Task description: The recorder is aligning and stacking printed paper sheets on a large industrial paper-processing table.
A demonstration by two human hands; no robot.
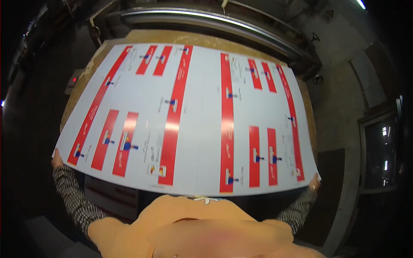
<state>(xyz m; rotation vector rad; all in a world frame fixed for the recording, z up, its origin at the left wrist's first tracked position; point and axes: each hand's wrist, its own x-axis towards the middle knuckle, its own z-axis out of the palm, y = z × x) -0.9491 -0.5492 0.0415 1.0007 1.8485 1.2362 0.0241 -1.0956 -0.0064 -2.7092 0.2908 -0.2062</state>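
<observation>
White, red-banded sheet (203,116): left hand (57,159) clamps its near left corner, right hand (315,182) its near right corner; hands well apart, sheet extending between and beyond them.

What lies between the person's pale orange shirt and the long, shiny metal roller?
In the head view, mostly a large white sheet printed with red bars; past its far edge, a strip of worn tan board shows before the roller.

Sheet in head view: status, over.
Left hand, right hand: gripping near corners of sheet. Sheet spread over table, printed side up. Nothing visibly in the way.
</observation>
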